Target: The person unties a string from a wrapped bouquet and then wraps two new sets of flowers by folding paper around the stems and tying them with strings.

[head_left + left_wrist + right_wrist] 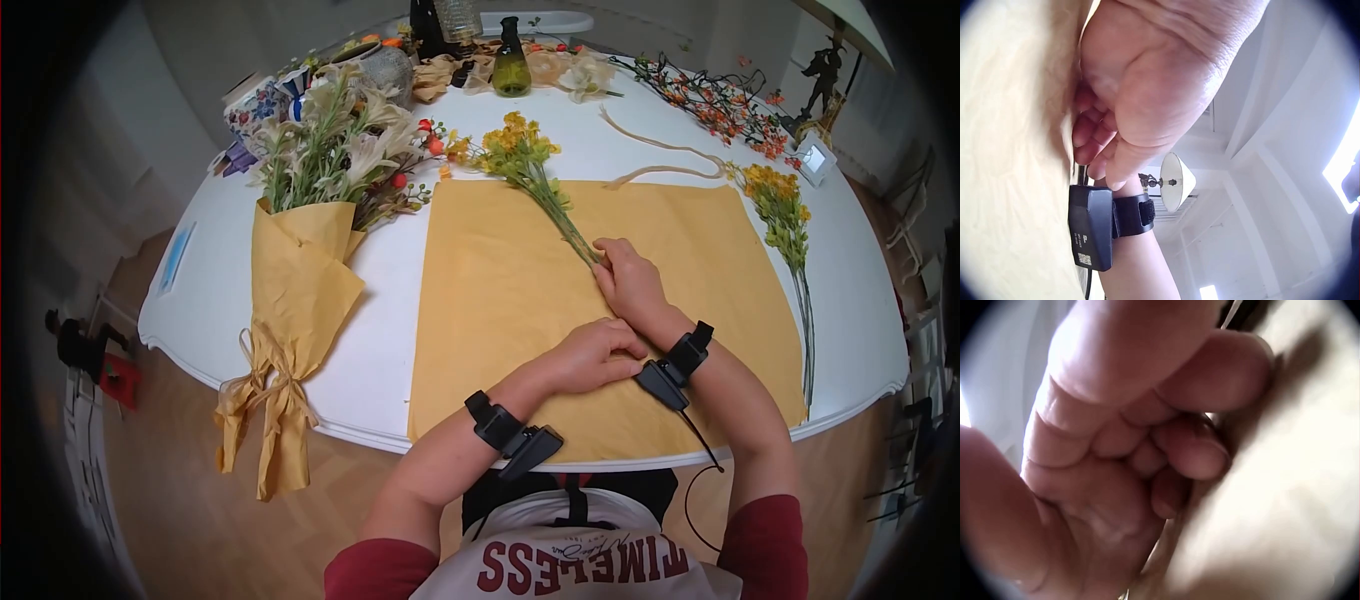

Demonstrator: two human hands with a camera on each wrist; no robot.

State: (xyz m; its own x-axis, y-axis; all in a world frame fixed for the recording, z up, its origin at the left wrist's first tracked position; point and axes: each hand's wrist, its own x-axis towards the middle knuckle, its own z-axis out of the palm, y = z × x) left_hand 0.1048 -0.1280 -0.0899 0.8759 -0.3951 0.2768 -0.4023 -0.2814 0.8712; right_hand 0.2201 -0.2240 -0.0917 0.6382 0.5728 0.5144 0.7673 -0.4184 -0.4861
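Yellow flower stem (560,215) under curled right hand (625,280) (left hand (590,355) on paper (500,300))

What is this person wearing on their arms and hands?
Both hands are bare. Each wrist carries a black strap with a small black boxy camera: left wrist camera, right wrist camera, which trails a thin black cable. Dark red sleeves are pushed up past the elbows.
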